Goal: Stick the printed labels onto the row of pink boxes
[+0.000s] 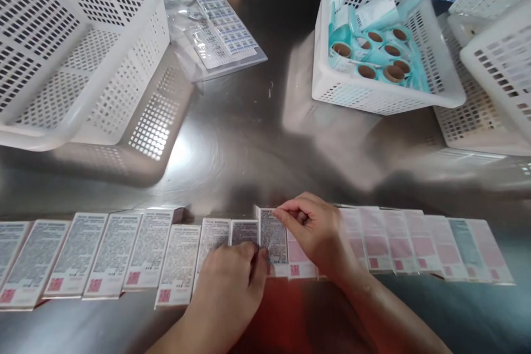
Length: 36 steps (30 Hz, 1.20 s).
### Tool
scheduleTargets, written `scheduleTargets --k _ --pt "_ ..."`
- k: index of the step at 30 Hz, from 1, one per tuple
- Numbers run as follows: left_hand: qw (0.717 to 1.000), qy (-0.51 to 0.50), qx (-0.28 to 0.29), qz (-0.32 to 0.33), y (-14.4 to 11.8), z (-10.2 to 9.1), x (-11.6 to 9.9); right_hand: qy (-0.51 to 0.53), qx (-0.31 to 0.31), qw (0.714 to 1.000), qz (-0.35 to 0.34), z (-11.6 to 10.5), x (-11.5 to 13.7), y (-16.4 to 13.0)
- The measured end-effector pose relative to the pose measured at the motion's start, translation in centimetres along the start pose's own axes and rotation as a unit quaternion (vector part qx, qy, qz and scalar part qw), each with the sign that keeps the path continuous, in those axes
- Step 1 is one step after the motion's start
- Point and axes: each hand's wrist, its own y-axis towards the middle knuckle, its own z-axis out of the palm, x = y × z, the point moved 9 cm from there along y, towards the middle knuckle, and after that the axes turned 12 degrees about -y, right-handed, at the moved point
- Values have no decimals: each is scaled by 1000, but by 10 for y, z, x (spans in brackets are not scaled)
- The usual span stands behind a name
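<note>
Slim cartons lie side by side in a long row across the front of the steel table. In the middle, my left hand [232, 282] lies over the cartons with its fingers curled, its thumb against the left edge of a text-covered carton [272, 243]. My right hand [313, 227] has thumb and fingertips pinched together at the top of this carton's grey text label. Whether they grip the label or only press it is hard to see. Cartons to the left, such as this one [139, 249], bear grey text panels; those to the right [375, 238] show mostly pink panels.
A white perforated basket [147, 61] stands at the far left. Beside it lies a clear plastic bag with printed label sheets [228, 27]. At the back right, another white basket [369, 97] holds teal label rolls [392, 51]. More white baskets [498, 61] crowd the right edge.
</note>
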Motion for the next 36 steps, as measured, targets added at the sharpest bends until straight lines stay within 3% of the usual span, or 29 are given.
scheduleTargets --k 26,36 --pt "999 35 1 -15 3 -3 -5 -6 -49 998 -37 -4 3 -3" --pt "993 119 -11 7 -11 -6 -8 15 4 1000 -27 -6 5 4"
